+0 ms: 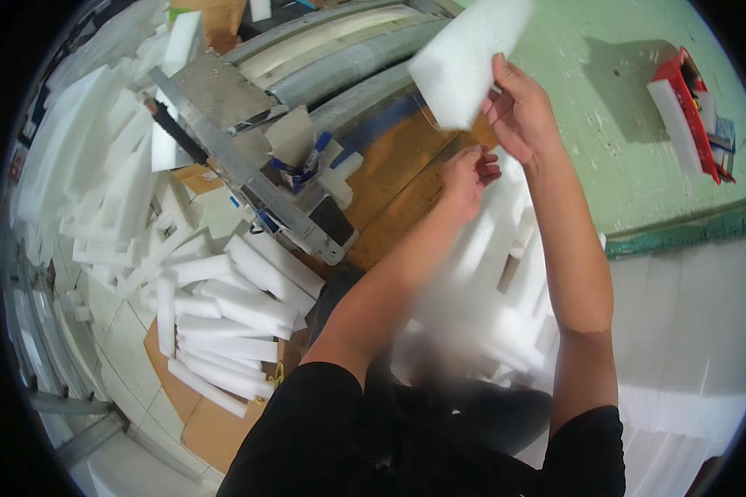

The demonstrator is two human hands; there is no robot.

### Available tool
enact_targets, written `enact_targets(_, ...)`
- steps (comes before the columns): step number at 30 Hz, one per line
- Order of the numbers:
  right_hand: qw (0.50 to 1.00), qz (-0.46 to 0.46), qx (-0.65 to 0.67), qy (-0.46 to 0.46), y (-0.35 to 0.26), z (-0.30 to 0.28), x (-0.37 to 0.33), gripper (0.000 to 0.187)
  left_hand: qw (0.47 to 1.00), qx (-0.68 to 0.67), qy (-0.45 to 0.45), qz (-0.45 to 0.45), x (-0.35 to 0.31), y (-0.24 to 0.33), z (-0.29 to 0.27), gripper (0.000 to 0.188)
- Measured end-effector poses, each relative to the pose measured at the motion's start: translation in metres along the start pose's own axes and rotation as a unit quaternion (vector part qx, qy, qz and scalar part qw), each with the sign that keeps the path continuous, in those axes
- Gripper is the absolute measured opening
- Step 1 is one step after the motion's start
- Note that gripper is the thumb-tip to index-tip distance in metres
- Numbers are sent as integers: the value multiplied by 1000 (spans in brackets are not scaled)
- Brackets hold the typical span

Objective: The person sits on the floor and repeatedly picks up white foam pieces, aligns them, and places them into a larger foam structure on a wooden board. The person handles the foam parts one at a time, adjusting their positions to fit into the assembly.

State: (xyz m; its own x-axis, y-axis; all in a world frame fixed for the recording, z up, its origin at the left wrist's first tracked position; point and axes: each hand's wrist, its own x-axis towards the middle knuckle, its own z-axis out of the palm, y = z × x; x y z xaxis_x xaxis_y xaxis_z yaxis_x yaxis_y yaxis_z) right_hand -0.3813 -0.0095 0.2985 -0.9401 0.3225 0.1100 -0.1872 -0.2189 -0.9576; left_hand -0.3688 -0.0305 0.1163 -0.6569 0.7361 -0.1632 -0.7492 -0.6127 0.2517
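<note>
White foam block (472,62): right hand (522,114) pinching edge, gripping lightly likely avoiding dents; left hand (466,182) hovering nearby, empty, loosely curled.

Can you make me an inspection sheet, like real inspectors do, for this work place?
Surface: brown wooden surface; scuffed pale green surface
Things in use: one white foam block, held up
Clutter: white foam strips heaped at left; blue pen-like items
Hands: right hand grips the foam block; left hand nearby, fingers loosely curled, seemingly empty
Cables: nothing seen
Surroundings: red container at right; tiled floor and cardboard at lower left
</note>
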Motion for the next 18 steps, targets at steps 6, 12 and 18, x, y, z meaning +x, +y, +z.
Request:
enact_targets(6,997,-46,-60,10,31,3,135,47,995,67,71,-32,-9,-5,18,21)
enact_targets(12,988,-58,-131,61,112,9,208,34,983,130,122,-35,-20,18,30,24)
enact_targets(18,973,-93,-163,132,143,17,238,34,986,123,111,-20,-7,26,14,24)
